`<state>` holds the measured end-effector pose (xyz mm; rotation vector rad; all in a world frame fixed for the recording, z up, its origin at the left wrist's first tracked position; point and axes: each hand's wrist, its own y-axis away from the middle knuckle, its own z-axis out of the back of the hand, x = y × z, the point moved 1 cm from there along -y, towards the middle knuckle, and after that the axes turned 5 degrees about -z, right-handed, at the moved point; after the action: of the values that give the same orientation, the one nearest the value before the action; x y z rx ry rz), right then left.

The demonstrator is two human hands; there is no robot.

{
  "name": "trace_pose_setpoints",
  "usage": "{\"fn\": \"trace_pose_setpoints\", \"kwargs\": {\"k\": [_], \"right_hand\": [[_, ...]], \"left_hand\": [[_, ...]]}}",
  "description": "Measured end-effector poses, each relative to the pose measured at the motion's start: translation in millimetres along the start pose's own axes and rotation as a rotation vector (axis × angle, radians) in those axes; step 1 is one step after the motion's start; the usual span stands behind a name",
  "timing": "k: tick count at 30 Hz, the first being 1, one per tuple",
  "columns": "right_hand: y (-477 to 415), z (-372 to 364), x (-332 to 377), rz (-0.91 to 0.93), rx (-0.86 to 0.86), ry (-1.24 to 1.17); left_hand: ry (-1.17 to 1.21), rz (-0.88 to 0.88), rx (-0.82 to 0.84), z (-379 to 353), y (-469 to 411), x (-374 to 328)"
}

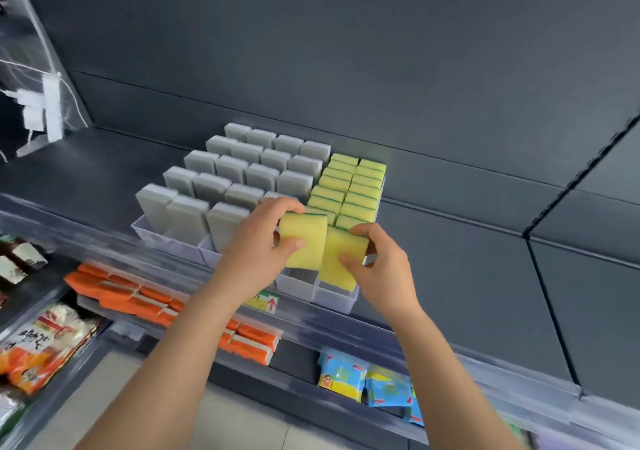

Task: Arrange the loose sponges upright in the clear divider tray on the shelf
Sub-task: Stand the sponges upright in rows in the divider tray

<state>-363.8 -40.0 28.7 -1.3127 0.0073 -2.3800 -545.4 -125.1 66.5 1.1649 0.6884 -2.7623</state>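
Hands: left hand point(263, 245) pinches a yellow rectangular foam sponge with a green scouring back point(304, 241), thumb on its front face and fingers curled over the top. The right hand point(379, 269) grips a second yellow foam sponge point(341, 259) the same way.
Sponges: the two touch side by side, the second at 3 o'clock of the first. The first hangs above a front cell. The second tilts, its lower end at the mouth of the front right cell; I cannot tell whether it is seated.
Tray: clear plastic divider tray point(332, 299) stands at the front of the dark grey shelf point(104, 179). Grey block sponges point(242, 172) stand upright in its left lanes, and upright yellow sponges point(349, 190) fill the two right lanes, at 12 o'clock of the hands.
Risk, snagging: the tilted sponge probably catches a divider wall and wedges askew unless it is straightened first.
Risk, dragging: foam rubbing foam, one sponge likely pulls the other crooked as they go down together.
Risk, toppling: a hard push backward could tip the packed yellow rows behind.
Risk, springing: squeezed foam may rebound on release and lean forward over the tray's front wall.
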Motion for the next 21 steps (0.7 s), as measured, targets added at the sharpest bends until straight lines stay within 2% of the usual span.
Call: {"fn": "trace_pose_setpoints", "kwargs": {"k": [5,10,21], "right_hand": [[10.1,-14.9,-0.6,0.010,-0.139,0.213],[12.5,-23.6,-4.9,0.033,-0.177,0.424],[8.1,-20.8,-5.7,0.032,-0.134,0.468]], "left_hand": [[-0.003,-0.083,0.100,1.7,-2.4,7.0],[-0.090,-0.152,0.131,1.9,-3.5,9.3],[-0.278,-0.185,0.223,-14.3,-18.1,15.1]]}}
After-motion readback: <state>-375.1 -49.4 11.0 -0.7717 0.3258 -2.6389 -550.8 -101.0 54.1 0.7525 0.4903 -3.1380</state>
